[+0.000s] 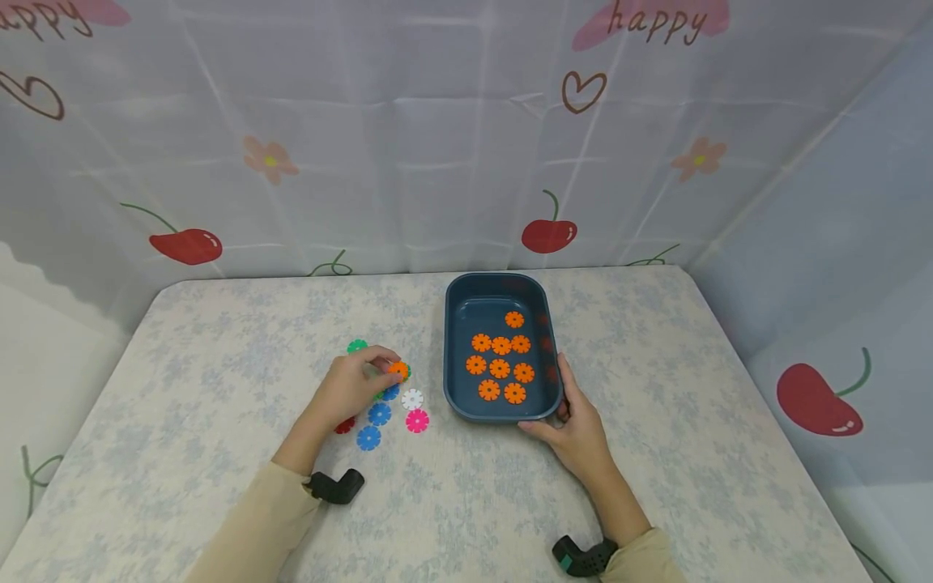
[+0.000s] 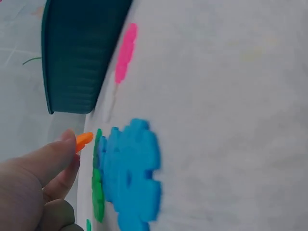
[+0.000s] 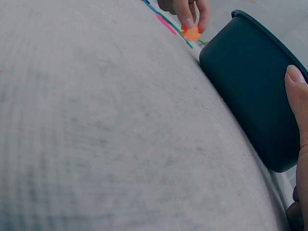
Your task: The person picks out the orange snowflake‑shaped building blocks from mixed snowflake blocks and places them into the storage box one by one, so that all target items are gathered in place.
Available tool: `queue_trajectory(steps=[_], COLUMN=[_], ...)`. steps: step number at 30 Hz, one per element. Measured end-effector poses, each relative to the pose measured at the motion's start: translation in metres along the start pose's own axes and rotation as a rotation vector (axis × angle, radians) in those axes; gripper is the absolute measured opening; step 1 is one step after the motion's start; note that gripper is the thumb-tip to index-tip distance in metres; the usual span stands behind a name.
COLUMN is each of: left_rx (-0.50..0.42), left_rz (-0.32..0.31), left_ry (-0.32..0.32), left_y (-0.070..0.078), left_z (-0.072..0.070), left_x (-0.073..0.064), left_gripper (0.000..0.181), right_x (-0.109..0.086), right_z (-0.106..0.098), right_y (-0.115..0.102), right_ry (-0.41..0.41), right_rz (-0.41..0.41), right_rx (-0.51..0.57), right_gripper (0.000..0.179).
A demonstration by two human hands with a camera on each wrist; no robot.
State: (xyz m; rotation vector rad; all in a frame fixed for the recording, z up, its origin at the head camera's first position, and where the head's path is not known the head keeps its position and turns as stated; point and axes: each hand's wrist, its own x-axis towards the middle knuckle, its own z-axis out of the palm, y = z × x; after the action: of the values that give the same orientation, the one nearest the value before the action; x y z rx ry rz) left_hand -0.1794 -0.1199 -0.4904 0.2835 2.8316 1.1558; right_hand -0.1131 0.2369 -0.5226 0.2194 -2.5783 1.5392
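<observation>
My left hand (image 1: 359,387) pinches an orange notched plastic disc (image 1: 398,371) between thumb and fingertips, above a loose group of discs. Around and below it lie blue discs (image 1: 379,414), a pink disc (image 1: 418,421), a white disc (image 1: 412,399), a green disc (image 1: 357,346) and a red one partly hidden by the wrist. To the right stands a dark blue rectangular tray (image 1: 503,418) with several orange discs (image 1: 500,369) lying flat inside. My right hand (image 1: 581,433) grips the tray's near right corner, its thumb along the front wall and fingers at the right side.
A pale floral cloth covers the table (image 1: 729,453). Behind it hangs a white curtain (image 1: 408,162) printed with cherries and flowers, close to the tray's far end. Each wrist wears a black device (image 1: 337,487).
</observation>
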Motion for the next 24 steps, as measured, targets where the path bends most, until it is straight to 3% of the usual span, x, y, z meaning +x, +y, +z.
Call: queue_trajectory(steps=[4, 9, 19, 24], left_rx=[-0.073, -0.075, -0.042, -0.144], left_rz=[-0.046, -0.096, -0.091, -0.151], left_ry=[0.022, -0.005, -0.022, -0.055], left_y=[-0.0023, -0.0053, -0.0068, -0.0077], left_z=[-0.0016, -0.0029, -0.0053, -0.0085], left_x=[0.0023, 0.0031, 0.0001, 0.0009], left_gripper=[0.030, 0.032, 0.029, 0.026], right_x=[0.0003, 0.0003, -0.0005, -0.0006], right_z=[0.0003, 0.0002, -0.0004, -0.0005], right_y=[0.0006, 0.0007, 0.0007, 0.0008], right_ry=[0.006, 0.005, -0.005, -0.009], right_rz=[-0.001, -0.005, -0.004, -0.004], right_rx=[-0.012, -0.015, 0.003, 0.002], right_gripper=[0.114, 0.114, 0.115, 0.115])
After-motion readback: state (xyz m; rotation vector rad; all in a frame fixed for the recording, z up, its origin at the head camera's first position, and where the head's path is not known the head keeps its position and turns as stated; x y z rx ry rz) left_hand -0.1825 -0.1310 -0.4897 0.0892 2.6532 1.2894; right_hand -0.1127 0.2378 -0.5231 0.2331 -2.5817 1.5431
